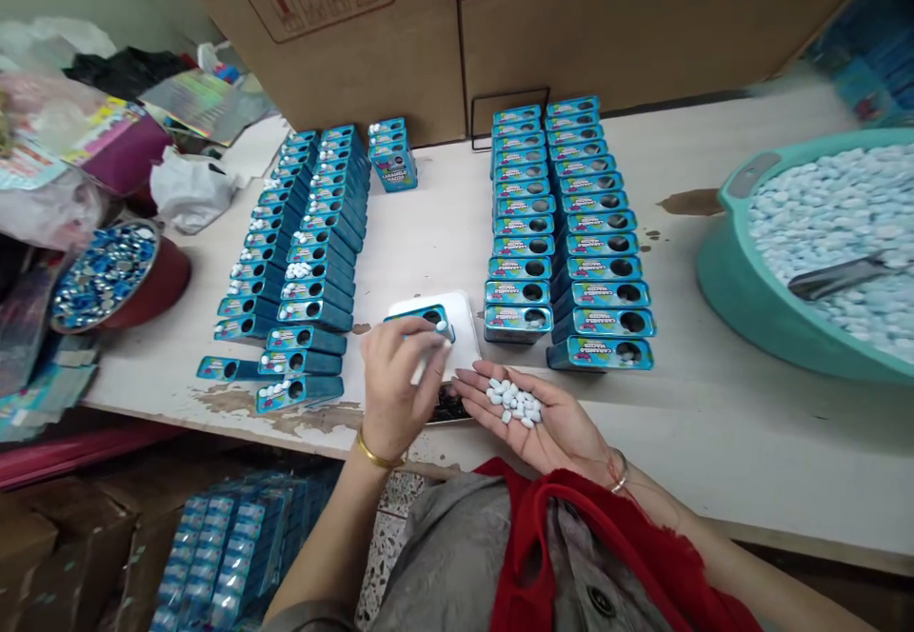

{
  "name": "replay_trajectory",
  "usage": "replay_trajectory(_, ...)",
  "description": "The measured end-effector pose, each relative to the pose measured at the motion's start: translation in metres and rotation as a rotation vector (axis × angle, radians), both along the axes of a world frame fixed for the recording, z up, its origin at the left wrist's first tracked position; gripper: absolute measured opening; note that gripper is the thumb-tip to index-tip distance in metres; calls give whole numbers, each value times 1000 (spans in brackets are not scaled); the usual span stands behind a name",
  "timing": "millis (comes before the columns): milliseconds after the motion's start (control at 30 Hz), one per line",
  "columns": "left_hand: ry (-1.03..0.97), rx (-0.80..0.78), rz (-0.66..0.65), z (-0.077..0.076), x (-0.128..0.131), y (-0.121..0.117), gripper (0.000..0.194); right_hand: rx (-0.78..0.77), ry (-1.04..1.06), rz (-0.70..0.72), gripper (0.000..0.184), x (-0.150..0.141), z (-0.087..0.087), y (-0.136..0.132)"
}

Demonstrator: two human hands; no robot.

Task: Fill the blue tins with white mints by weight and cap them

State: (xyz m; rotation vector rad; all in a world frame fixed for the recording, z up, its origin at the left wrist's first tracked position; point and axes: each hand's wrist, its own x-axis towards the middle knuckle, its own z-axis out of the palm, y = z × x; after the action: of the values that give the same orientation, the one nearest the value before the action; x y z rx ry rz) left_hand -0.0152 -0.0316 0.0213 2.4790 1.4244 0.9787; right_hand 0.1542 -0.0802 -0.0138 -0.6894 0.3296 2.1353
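The left hand [400, 389], its fingers curled and blurred at the tips so that I cannot tell whether they pinch anything, is over a blue tin [412, 311] on a white platform [463, 327] at the centre of the frame, a white piece [441, 325] by the tin's round hole. Below centre, just to the right, the right hand [564, 432] is spread palm up under a small heap of pale sweets [514, 402]. Rows of similar tins [604, 244] flank the platform, while a teal tub [728, 275] with a metal scoop [832, 277] among pale pieces fills the right edge, and a red bowl [168, 280] of shiny bits sits at left.
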Motion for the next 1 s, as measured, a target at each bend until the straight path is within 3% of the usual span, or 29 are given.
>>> replay_trajectory(100, 55, 18, 69, 2, -7, 16, 8, 8, -8, 27, 30, 2, -4, -3)
replay_trajectory(200, 88, -29, 98, -3, -6, 24, 26, 19, -3, 22, 31, 2, -8, -5)
replay_trajectory(333, 47, -43, 172, -7, 2, 25, 10, 35, 9, 28, 32, 3, -11, -7)
replay_trajectory(433, 41, -41, 176, -7, -2, 28, 16, 52, 15, 97, 34, 5, -12, -10)
replay_trajectory(500, 137, -60, 138, -6, -10, 31, 41, 50, 4, 146, 34, 8, -12, -14)
replay_trajectory(567, 276, -105, 70, -3, -18, 32, 51, 38, -16, 171, 34, 11, -13, -18)
replay_trajectory(700, 349, -138, -87, 13, -14, 23, 29, 29, -37, 189, 32, 16, -13, -25)
replay_trajectory(800, 269, -144, -227, 23, 8, 12, 32, 44, 2, 210, 30, 15, -14, -28)
replay_trajectory(900, 261, -172, -371, 14, 34, 7, 33, 42, 43, 242, 30, 12, -15, -31)
replay_trajectory(1000, 348, -180, -397, -5, 52, 5, 31, 30, 50, 245, 27, 11, -18, -34)
